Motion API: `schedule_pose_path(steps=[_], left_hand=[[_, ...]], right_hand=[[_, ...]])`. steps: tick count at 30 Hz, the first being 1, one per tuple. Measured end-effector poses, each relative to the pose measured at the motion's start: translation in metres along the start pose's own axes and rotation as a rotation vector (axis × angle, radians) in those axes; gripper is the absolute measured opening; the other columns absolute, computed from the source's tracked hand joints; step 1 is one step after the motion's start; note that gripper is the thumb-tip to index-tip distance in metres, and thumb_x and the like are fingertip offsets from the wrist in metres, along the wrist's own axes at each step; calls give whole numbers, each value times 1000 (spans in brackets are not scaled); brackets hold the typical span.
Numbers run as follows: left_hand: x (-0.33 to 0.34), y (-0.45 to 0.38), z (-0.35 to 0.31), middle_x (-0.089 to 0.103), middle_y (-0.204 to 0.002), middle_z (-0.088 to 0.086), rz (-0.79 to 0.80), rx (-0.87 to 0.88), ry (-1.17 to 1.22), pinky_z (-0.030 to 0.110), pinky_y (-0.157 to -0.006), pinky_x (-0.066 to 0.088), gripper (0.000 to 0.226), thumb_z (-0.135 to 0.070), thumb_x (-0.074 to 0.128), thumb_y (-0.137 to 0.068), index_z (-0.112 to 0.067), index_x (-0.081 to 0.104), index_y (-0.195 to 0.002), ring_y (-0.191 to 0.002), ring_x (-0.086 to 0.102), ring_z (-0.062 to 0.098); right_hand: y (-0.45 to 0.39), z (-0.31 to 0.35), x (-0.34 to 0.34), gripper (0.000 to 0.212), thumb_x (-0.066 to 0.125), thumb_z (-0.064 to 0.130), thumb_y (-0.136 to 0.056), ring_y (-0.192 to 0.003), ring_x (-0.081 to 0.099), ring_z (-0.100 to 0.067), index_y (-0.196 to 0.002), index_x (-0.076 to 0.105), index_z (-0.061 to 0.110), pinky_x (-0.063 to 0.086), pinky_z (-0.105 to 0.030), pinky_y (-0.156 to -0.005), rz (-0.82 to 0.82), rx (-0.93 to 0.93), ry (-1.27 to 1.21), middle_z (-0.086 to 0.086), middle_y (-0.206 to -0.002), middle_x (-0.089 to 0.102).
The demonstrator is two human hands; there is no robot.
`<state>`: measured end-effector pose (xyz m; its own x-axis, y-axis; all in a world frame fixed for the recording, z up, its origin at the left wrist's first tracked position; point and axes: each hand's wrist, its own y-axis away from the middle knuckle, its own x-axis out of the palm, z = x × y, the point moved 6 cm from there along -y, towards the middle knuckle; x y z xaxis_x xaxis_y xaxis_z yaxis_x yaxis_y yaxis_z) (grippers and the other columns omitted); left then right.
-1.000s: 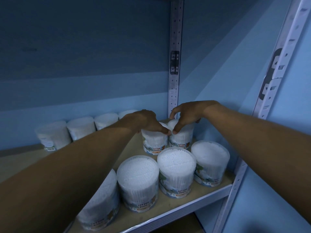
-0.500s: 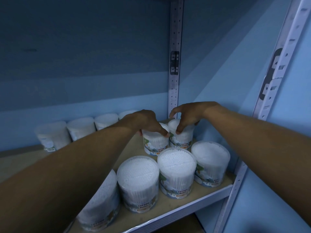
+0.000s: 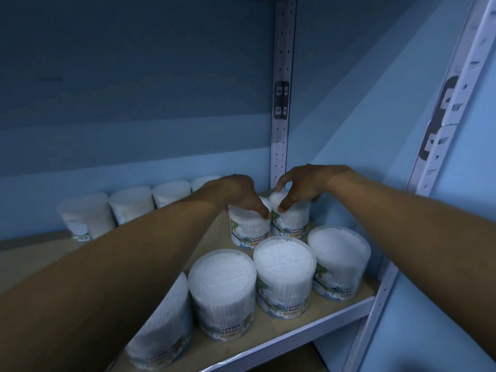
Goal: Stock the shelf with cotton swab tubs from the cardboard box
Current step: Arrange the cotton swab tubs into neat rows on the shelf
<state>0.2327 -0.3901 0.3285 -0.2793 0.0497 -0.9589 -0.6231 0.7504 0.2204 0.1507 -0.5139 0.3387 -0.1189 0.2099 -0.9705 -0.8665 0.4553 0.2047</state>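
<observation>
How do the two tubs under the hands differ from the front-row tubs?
The two held tubs stand further back and are gripped, one by the left hand, one by the right hand; the front-row tubs stand untouched at the shelf edge, lids fully visible. All share the Cotton Buds label.

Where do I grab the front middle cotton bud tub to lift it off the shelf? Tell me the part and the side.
Grip the front middle tub round its upper wall just under the lid, coming from above and the open front. It stands upright, and the neighbouring tubs sit close on either side, so a sideways approach looks blocked; fingers front and back probably fit best.
</observation>
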Motion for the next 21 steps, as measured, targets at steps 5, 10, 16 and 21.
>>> schedule_pose_path(steps=[5, 10, 16, 21], left_hand=[[2, -3, 1, 63, -115, 7, -5, 0, 22, 37, -81, 60, 80, -61, 79, -70, -8, 58, -126, -98, 66, 27], [0, -4, 6, 63, -120, 7, 9, 2, 72, 39, -85, 60, 84, -62, 80, -68, -8, 58, -129, -101, 66, 27], [0, -5, 5, 62, -122, 7, 5, 16, 65, 38, -82, 61, 86, -61, 81, -67, -7, 58, -130, -100, 66, 27], [1, -4, 5, 62, -123, 7, 19, 20, 42, 39, -81, 61, 90, -63, 81, -65, -6, 58, -130, -96, 68, 28]], right_hand=[[-3, -2, -1, 67, 81, 53, -74, -118, 55, -26, -134, 57, 38, 60, -38, -87, 19, -10, -16, 5, -145, 43], [-6, 1, 1, 61, 77, 57, -77, -122, 53, -24, -133, 58, 41, 57, -37, -90, 8, -38, 7, 7, -144, 46], [-7, 4, 2, 58, 78, 54, -78, -121, 54, -24, -132, 60, 42, 58, -36, -89, 22, -51, 39, 7, -145, 48], [-2, 6, 0, 57, 78, 53, -78, -122, 54, -23, -131, 60, 43, 58, -36, -90, 30, -64, 61, 7, -145, 46]])
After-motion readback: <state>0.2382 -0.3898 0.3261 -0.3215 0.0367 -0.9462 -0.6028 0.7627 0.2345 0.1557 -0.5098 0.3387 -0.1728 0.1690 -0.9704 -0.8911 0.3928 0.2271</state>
